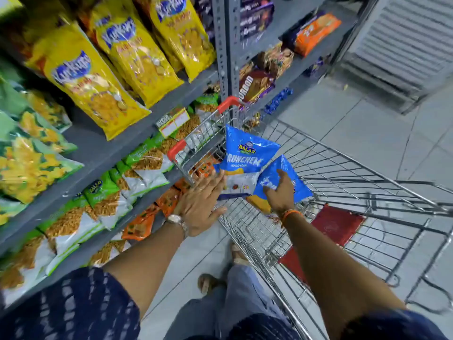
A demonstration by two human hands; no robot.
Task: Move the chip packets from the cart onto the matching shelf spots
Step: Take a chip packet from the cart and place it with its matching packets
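Two blue chip packets hover over the wire cart (343,168). The upper packet (247,153) reads "Crunchem" and stands tilted. My left hand (201,204) lies flat against its lower left edge, fingers spread. My right hand (279,192) grips the second blue packet (282,182), which sits lower and to the right. The shelves (103,153) on the left hold yellow, green-white and orange packets. No blue packets show on the shelves in view.
A red flat item (335,227) lies in the cart's bottom. The cart's red-cornered front (228,103) almost touches the grey shelf upright (224,57). Biscuit packs fill the right-hand shelves (316,33). My feet (208,282) stand on grey floor tiles between cart and shelf.
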